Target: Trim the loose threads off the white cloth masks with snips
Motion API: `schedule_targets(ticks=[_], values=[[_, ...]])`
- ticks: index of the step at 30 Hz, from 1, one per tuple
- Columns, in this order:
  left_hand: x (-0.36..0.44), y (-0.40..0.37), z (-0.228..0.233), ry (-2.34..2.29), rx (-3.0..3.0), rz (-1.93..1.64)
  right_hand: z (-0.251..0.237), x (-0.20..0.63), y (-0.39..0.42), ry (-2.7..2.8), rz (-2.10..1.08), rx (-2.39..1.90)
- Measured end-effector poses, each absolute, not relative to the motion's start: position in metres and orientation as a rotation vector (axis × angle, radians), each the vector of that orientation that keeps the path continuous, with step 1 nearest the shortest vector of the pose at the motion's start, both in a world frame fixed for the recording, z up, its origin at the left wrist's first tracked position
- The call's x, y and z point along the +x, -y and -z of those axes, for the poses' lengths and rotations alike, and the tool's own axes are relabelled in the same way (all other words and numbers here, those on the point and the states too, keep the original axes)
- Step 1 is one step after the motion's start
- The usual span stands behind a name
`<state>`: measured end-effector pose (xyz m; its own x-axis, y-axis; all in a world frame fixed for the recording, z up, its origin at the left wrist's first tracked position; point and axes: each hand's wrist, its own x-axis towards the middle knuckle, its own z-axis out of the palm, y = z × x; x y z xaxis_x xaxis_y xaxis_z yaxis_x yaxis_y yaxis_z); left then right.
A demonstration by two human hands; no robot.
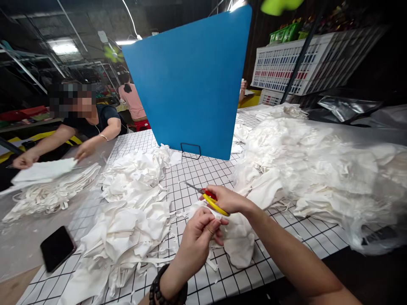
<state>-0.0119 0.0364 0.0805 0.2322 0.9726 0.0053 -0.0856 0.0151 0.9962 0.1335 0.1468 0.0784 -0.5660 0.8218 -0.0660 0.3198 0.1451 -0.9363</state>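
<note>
My right hand (229, 199) grips small scissors (207, 195) with red and yellow handles, blades pointing left over the gridded table cover (190, 169). My left hand (199, 239), with a dark bead bracelet on the wrist, pinches a white fabric piece (238, 241) just below the scissors. The two hands nearly touch above the fabric.
A heap of white fabric pieces (133, 199) lies to the left and a larger pile under clear plastic (321, 169) to the right. An upright blue divider (190, 80) stands behind. A black phone (57, 248) lies at the left. A seated person (85, 127) handles white fabric at far left.
</note>
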Motion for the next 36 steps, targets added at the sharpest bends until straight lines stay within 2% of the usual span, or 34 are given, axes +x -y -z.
schedule_targets(ticks=[4,9,16,20,36], values=[[-0.024,-0.036,-0.077,-1.197,1.282,-1.255,-0.054,0.163,-0.142,1.84,-1.423,-1.155],[-0.025,-0.039,-0.072,-1.0,1.164,-1.222,-0.061,0.193,-0.108,1.703,-1.42,-1.114],[-0.02,-0.044,-0.067,-1.039,1.473,-1.16,-0.093,0.194,-0.068,2.117,-0.999,-1.337],[-0.021,-0.044,-0.071,-1.048,1.657,-1.125,-0.098,0.19,-0.063,2.208,-0.868,-1.421],[-0.024,-0.04,-0.07,-1.023,1.656,-1.046,-0.092,0.183,-0.059,2.254,-0.801,-1.416]])
